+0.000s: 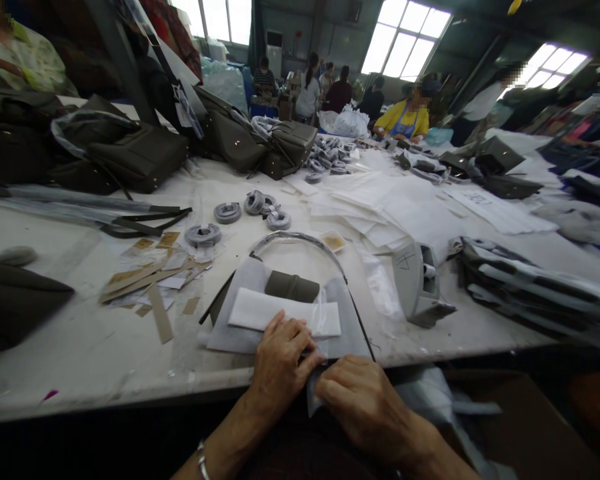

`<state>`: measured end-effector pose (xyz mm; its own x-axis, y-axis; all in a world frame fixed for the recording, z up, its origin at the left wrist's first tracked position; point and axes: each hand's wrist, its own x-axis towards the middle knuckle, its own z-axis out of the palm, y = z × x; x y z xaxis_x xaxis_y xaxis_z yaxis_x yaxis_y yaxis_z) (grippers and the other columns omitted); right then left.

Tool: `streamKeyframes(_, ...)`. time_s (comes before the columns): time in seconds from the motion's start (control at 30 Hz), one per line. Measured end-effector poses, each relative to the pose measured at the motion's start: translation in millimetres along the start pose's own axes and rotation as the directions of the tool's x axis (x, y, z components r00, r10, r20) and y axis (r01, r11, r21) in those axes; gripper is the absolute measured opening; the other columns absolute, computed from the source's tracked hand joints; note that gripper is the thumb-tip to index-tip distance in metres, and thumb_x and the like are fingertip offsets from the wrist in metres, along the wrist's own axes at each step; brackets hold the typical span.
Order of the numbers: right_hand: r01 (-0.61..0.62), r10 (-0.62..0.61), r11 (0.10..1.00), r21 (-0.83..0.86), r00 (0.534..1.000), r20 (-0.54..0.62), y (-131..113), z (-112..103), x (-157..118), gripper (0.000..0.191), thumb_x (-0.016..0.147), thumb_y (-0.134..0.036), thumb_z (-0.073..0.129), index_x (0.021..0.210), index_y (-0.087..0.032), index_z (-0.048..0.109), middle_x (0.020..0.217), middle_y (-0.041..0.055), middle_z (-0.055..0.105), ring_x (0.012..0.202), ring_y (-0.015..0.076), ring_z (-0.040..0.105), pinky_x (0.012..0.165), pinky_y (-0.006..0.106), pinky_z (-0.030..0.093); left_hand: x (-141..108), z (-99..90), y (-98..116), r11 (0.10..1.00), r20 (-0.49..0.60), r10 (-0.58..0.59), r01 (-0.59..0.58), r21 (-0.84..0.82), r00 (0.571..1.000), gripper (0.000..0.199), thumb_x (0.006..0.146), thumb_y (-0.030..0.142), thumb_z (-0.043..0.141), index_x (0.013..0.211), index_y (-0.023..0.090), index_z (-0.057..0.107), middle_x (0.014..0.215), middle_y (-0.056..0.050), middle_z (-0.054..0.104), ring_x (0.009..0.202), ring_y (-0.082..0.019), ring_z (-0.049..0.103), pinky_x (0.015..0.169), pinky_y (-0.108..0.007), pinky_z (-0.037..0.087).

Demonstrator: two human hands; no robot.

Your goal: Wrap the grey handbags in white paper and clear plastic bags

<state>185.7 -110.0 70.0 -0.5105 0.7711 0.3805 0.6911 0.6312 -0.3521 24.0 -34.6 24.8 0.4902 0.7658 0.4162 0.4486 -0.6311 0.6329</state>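
Right hand (363,403) tight on translucent film (312,397), tape dispenser (409,283) rightward, cardboard scraps (147,275) leftward.

Handwritten marks on tape disp. (407,283) & white sheet (503,209) are illeg.

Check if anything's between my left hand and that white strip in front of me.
Nothing visible: your left hand has its fingertips on the white strip. Clear film lies over the strip's right part, just right of those fingertips; whether any runs beneath them is hidden.
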Motion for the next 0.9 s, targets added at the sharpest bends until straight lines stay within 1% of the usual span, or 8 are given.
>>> streamKeyframes(0.1, 0.054, -0.054, 0.998, 0.025, 0.998, 0.008, -6.8, 11.6, -8.0, 0.028, 0.094, -0.01, 0.033, 0.075, -0.02, 0.052, 0.066, 0.0019, 0.059, 0.061, 0.015, 0.048, 0.06, 0.03, 0.034, -0.4, 1.9, -1.5, 1.0, -0.019, 0.023, -0.023, 0.01, 1.0, 0.013, 0.078, 0.019, 0.075, 0.082, 0.023, 0.063, 0.09, 0.001, 0.067, 0.101, -0.022, 0.065, 0.11, -0.053, 0.034)
streamKeyframes(0.2, 0.062, -0.062, 0.997, 0.051, 0.998, 0.006, -10.0, 17.3, -16.7, 0.027, 0.092, -0.01, 0.032, 0.075, -0.02, 0.05, 0.064, 0.0012, 0.057, 0.059, 0.0149, 0.045, 0.058, 0.03, 0.033, 0.4, 3.5, -2.0, 0.998, -0.044, 0.058, -0.057, 0.021, 0.997, 0.012, 0.079, 0.02, 0.074, 0.083, 0.023, 0.062, 0.092, 0.001, 0.068, 0.101, -0.021, 0.065, 0.111, -0.053, 0.034)
streamKeyframes(0.43, 0.016, -0.018, 0.998, 0.065, 0.999, 0.033, -17.8, 5.7, -18.3, 0.027, 0.092, -0.013, 0.034, 0.075, -0.021, 0.053, 0.06, 0.001, 0.058, 0.055, 0.0148, 0.046, 0.054, 0.03, 0.033, 0.7, 4.9, 0.1, 0.997, -0.056, 0.063, -0.06, 0.054, 0.996, 0.011, 0.082, 0.022, 0.072, 0.085, 0.023, 0.061, 0.093, 0.0, 0.068, 0.101, -0.021, 0.065, 0.111, -0.053, 0.035)
streamKeyframes(0.5, -0.05, 0.05, 0.997, 0.065, 0.999, -0.009, -18.1, -2.3, -10.6, 0.025, 0.093, -0.015, 0.039, 0.076, -0.021, 0.056, 0.061, 0.0012, 0.058, 0.056, 0.0146, 0.049, 0.054, 0.029, 0.035, -0.8, 5.7, -0.8, 0.996, -0.059, 0.075, -0.072, 0.053, 0.995, 0.009, 0.083, 0.022, 0.07, 0.086, 0.023, 0.061, 0.092, 0.0, 0.068, 0.101, -0.021, 0.065, 0.111, -0.054, 0.035)
streamKeyframes(0.57, -0.168, 0.175, 0.982, 0.087, 0.982, -0.075, -13.5, -9.8, 0.4, 0.023, 0.095, -0.017, 0.045, 0.078, -0.02, 0.06, 0.065, 0.0016, 0.061, 0.06, 0.0144, 0.055, 0.057, 0.028, 0.04, -2.1, 5.4, -2.2, 0.994, -0.064, 0.102, -0.099, 0.049, 0.993, 0.006, 0.085, 0.021, 0.067, 0.085, 0.023, 0.061, 0.092, 0.0, 0.069, 0.102, -0.022, 0.065, 0.111, -0.054, 0.036)
streamKeyframes(0.67, -0.353, 0.377, 0.921, 0.161, 0.915, -0.146, 4.4, -13.9, 18.9, 0.019, 0.096, -0.023, 0.053, 0.081, -0.021, 0.063, 0.072, 0.0016, 0.066, 0.067, 0.0142, 0.061, 0.065, 0.026, 0.046, -2.3, 0.9, -2.8, 0.992, -0.044, 0.119, -0.118, 0.036, 0.992, 0.007, 0.087, 0.015, 0.059, 0.087, 0.022, 0.061, 0.095, -0.001, 0.069, 0.104, -0.021, 0.065, 0.111, -0.053, 0.035)
streamKeyframes(0.8, -0.475, 0.499, 0.862, 0.177, 0.855, -0.14, 34.9, -5.6, 35.9, 0.019, 0.094, -0.025, 0.056, 0.078, -0.021, 0.065, 0.075, 0.0011, 0.068, 0.071, 0.0149, 0.063, 0.068, 0.025, 0.047, 0.2, -8.0, 2.4, 0.997, 0.012, 0.079, -0.078, -0.017, 0.997, 0.014, 0.091, 0.012, 0.051, 0.086, 0.022, 0.06, 0.097, -0.001, 0.069, 0.105, -0.019, 0.064, 0.113, -0.053, 0.032)
streamKeyframes(0.9, -0.529, 0.553, 0.825, 0.199, 0.828, -0.094, 49.4, 0.0, 40.7, 0.016, 0.09, -0.025, 0.06, 0.077, -0.021, 0.067, 0.075, -0.0002, 0.068, 0.07, 0.0148, 0.063, 0.068, 0.025, 0.047, 2.6, -8.0, 7.0, 0.999, 0.002, 0.022, -0.022, -0.026, 1.0, 0.004, 0.089, 0.023, 0.06, 0.085, 0.022, 0.061, 0.093, -0.002, 0.068, 0.102, -0.021, 0.064, 0.112, -0.054, 0.034)
